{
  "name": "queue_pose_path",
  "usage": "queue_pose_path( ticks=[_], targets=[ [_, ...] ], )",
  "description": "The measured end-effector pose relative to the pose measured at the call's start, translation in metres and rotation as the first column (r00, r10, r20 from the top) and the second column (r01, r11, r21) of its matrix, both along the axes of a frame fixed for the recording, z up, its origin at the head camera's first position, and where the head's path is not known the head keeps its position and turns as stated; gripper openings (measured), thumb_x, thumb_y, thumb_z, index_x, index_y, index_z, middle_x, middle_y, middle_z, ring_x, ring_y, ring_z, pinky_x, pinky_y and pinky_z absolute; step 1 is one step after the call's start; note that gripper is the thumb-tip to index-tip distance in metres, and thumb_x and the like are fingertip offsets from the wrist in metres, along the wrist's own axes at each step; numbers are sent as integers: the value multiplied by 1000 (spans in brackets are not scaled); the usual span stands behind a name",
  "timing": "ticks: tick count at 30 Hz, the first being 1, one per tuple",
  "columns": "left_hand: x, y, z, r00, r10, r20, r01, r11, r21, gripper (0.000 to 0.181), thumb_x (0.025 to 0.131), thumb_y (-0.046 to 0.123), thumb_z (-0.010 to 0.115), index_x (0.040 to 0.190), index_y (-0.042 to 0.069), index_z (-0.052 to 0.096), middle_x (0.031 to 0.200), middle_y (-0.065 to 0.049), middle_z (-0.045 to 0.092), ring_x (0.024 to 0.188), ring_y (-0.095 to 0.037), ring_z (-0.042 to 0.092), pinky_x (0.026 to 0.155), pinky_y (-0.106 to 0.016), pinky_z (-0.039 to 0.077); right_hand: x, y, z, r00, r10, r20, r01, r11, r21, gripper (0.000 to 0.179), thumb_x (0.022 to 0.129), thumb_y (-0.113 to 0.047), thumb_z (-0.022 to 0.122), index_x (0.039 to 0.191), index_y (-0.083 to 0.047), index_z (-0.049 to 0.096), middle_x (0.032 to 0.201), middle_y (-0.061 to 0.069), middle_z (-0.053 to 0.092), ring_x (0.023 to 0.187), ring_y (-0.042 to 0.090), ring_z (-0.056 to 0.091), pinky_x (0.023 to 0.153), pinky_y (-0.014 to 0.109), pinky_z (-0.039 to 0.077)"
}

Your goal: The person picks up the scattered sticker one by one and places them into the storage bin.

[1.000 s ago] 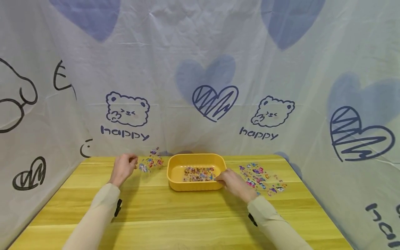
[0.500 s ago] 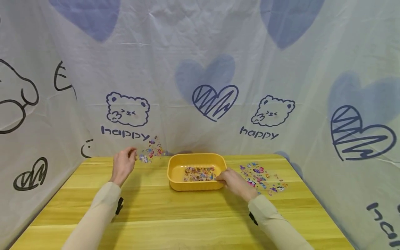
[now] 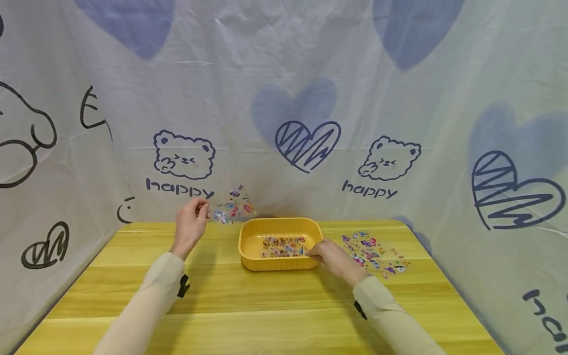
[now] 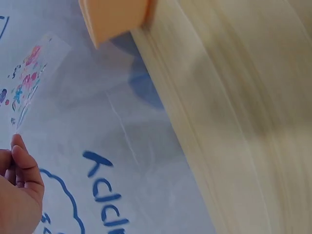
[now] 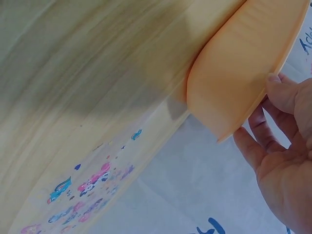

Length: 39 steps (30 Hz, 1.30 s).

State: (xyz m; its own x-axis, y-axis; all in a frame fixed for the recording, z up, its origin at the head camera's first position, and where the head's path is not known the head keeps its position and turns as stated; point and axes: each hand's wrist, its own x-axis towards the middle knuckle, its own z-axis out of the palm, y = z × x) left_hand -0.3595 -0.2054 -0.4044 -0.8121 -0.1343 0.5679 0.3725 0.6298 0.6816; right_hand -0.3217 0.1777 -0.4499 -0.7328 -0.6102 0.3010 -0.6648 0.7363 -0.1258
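My left hand [image 3: 191,227] pinches a clear sticker sheet [image 3: 235,207] by its edge, raised above the far side of the table. In the left wrist view, thumb and fingertips meet at the lower corner of the see-through sheet, printed with small colourful figures. A yellow plastic basin [image 3: 279,265] stands at the middle of the table's far side. On its right front corner my right hand [image 3: 335,259] grips the rim, thumb on one side and fingers on the other in the right wrist view. More colourful printed pieces [image 3: 284,246] lie on the basin's floor.
Another clear sheet [image 3: 374,254] with colourful figures lies on the table right of the basin, beyond the right hand. The wood-grain table [image 3: 266,310] meets a white printed cloth [image 3: 244,98] at its back, with more cloth at both sides.
The left hand has lifted the sticker sheet and carried it to the right, closer to the basin. The right hand and basin have stayed in place.
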Motion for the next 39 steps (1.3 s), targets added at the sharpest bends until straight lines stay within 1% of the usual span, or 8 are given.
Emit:
queue_pose_path(
  ticks=[9, 14, 19, 22, 27, 31, 35, 39],
  targets=[
    [-4, 31, -1, 994, -111, 20, 112, 993, -38, 16, 102, 10, 51, 107, 3, 65, 91, -15, 68, 76, -22, 63, 60, -24, 49, -1, -1, 0, 998, -42, 44, 42, 999, 14, 21, 89, -1, 67, 109, -4, 74, 103, 6, 73, 96, 23, 65, 88, 38, 54],
    [-6, 48, -5, 984, -158, 84, 163, 985, -62, 18, 102, 13, 53, 109, 7, 68, 92, -11, 69, 75, -20, 62, 64, -29, 50, -1, -1, -1, 999, -24, 30, 24, 1000, 11, 19, 90, -2, 67, 108, -4, 74, 102, 6, 74, 94, 22, 65, 86, 37, 55],
    [-7, 63, -12, 973, -189, 132, 198, 979, -54, 17, 101, 12, 54, 106, 6, 69, 94, -14, 70, 76, -23, 65, 63, -30, 52, -1, 0, 0, 1000, -2, -9, 2, 1000, 16, 18, 90, -3, 67, 106, -4, 75, 100, 5, 75, 91, 22, 66, 84, 36, 55],
    [-7, 72, -15, 963, -207, 173, 219, 974, -51, 16, 100, 10, 55, 104, 5, 69, 96, -16, 71, 76, -21, 65, 64, -29, 54, -1, -1, -1, 1000, 0, -8, 1, 1000, 17, 17, 91, -4, 67, 106, -4, 75, 100, 5, 75, 91, 22, 66, 84, 37, 54],
    [-9, 84, -21, 933, -228, 279, 257, 964, -71, 16, 100, 10, 55, 105, 4, 69, 95, -13, 71, 74, -17, 62, 62, -28, 53, 0, -1, -1, 1000, -8, 1, 8, 1000, 17, 18, 91, -4, 67, 107, -4, 75, 100, 5, 74, 92, 21, 65, 84, 37, 54],
    [-15, 88, -29, 926, -208, 314, 253, 962, -107, 15, 98, 10, 57, 104, 4, 70, 91, -10, 70, 73, -16, 61, 61, -27, 50, -1, -1, -1, 1000, -10, 3, 10, 1000, 14, 18, 91, -4, 67, 107, -4, 75, 100, 5, 74, 92, 22, 65, 85, 37, 54],
    [-20, 90, -37, 941, -158, 299, 227, 951, -211, 13, 96, 10, 60, 101, 5, 71, 90, -9, 71, 74, -18, 62, 64, -30, 52, -1, -1, -1, 1000, -9, 1, 9, 1000, 10, 18, 90, -3, 67, 106, -4, 75, 100, 5, 75, 91, 21, 66, 85, 38, 54],
    [-22, 91, -44, 969, -98, 225, 177, 914, -366, 13, 92, 6, 61, 94, 3, 74, 87, -10, 72, 74, -21, 63, 70, -37, 55, -1, -2, -1, 1000, -17, 6, 17, 1000, 9, 18, 90, -3, 67, 106, -4, 75, 100, 6, 75, 91, 21, 66, 86, 38, 54]
  ],
)
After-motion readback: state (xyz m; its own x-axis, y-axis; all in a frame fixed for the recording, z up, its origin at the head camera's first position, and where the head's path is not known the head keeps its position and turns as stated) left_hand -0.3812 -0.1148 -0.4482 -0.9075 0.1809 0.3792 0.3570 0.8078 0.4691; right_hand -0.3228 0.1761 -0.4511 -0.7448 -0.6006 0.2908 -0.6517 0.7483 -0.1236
